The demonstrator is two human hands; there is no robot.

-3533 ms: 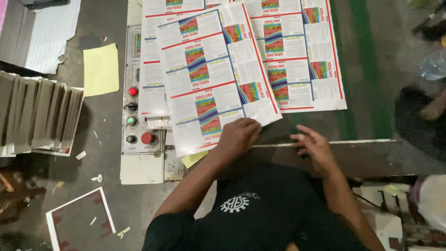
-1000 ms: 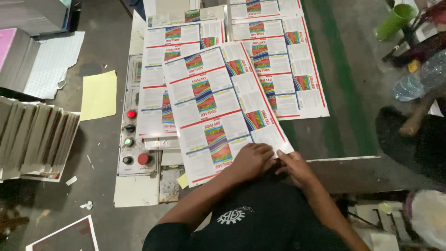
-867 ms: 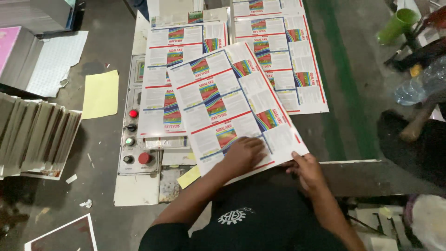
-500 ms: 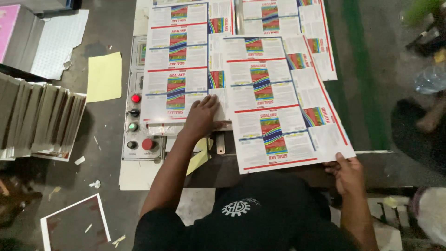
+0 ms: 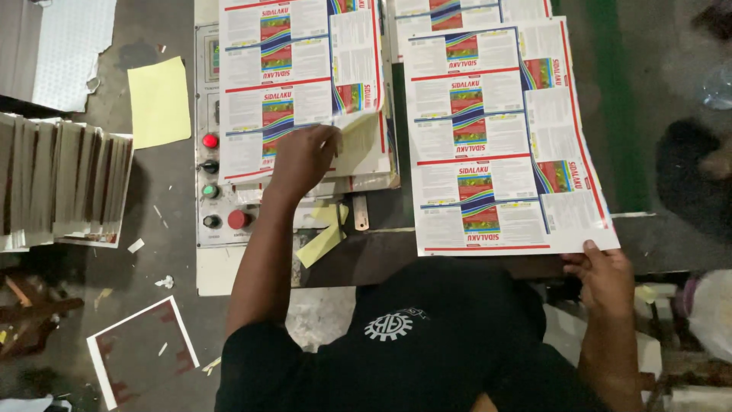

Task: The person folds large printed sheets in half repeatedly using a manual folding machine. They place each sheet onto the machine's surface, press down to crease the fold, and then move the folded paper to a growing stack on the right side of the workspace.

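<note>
Sheet (image 5: 503,145) lies flat at right centre of the frame, its long axis running top to bottom, its near edge hanging just past the table edge (image 5: 663,215) toward the person. Right hand (image 5: 606,278) at lower right pinches the sheet's lower right corner, thumb on top, fingers curled under. Left hand (image 5: 303,159) at centre left grips the lower right corner of the top sheet on the stack (image 5: 297,84), peeling it up so the pale underside shows.

Room to move: a dark strip of bare table runs between stack and sheet, narrow. To the sheet's right there is open table with a green stripe (image 5: 618,107). Another sheet pile (image 5: 457,11) peeks out at the top edge, under the sheet's far end. Left of the stack sits a control panel (image 5: 210,183) with red and green buttons, just beside the stack's edge. A yellow paper (image 5: 158,101) lies at upper left, grey boards (image 5: 61,183) stand on edge at far left.

Half a second back the sheet sat skewed and close to the stack; now it lies squarer and further right, and the left hand has moved from flat pressing to lifting a corner.
</note>
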